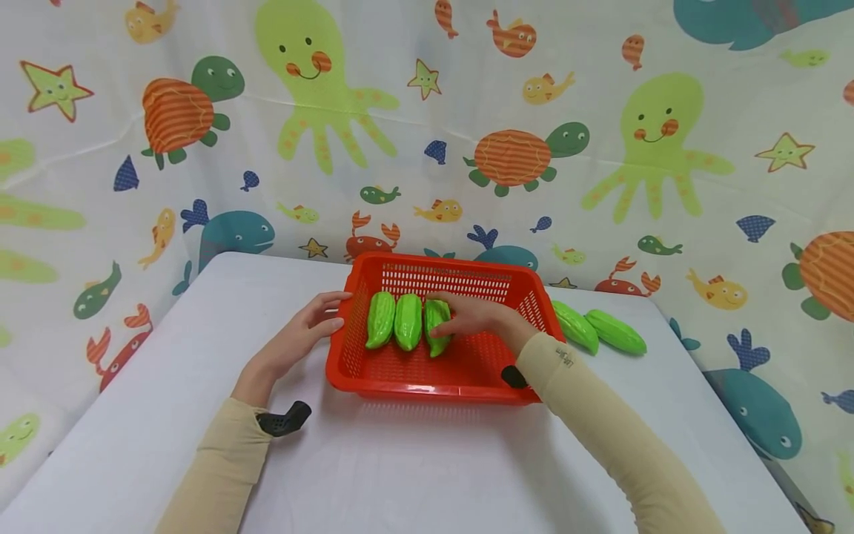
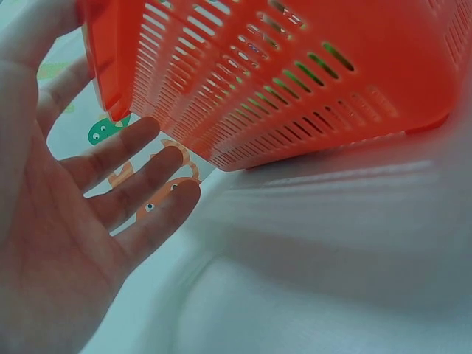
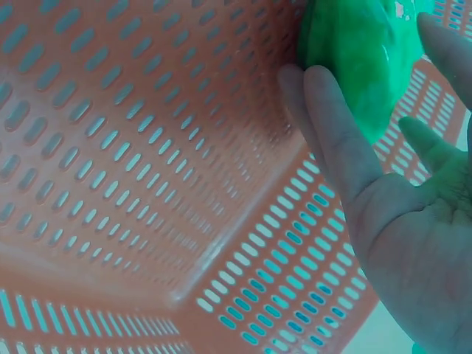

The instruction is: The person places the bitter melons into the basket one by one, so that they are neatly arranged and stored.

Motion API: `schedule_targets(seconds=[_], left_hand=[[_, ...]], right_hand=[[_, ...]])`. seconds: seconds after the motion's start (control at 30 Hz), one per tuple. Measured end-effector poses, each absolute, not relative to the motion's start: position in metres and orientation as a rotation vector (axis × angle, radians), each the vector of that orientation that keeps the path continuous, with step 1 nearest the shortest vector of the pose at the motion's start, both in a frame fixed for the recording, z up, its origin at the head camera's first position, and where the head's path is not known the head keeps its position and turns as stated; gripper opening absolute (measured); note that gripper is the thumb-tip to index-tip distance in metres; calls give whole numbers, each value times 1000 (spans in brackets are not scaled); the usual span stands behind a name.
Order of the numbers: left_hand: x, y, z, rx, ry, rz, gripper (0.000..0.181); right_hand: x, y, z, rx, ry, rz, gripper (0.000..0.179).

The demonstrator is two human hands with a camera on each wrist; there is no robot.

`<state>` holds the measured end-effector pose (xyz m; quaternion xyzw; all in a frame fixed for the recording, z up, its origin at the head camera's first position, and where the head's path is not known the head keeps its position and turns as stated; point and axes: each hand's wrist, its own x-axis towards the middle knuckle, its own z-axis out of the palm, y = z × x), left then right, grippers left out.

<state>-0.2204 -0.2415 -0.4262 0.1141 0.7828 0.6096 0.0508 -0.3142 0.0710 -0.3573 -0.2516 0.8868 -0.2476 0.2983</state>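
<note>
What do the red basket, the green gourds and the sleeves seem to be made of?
Basket: probably moulded plastic, glossy; evenly slotted walls, bright highlight along the front rim.
Gourds: perhaps plastic or foam imitations, shiny; vivid, even green with glints, though real ones can't be ruled out.
Sleeves: matte beige fabric, fibre unclear; soft wrinkles.

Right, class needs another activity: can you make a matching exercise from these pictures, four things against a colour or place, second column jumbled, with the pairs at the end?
1. Basket
2. Three green gourds
3. Two green gourds
4. Left grip

A. on the table, to the basket's right
B. at the basket's left rim
C. red
D. inside the basket

Pairs: 1-C, 2-D, 3-A, 4-B
</note>
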Motion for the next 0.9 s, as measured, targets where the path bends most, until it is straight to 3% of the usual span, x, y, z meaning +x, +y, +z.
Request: schedule_targets(seconds=[0.43,0.63,0.9], left_hand=[[-223,-244,-426,349,2379,1848,55],[-225,-245,-427,345,2386,1842,54],[-228,-245,-428,347,2381,1847,55]], right_hand=[[-318,69,-364,-707,2406,-612,69],[-319,70,-361,-635,2357,-714,75],[-309,88,-325,-611,2526,-703,79]])
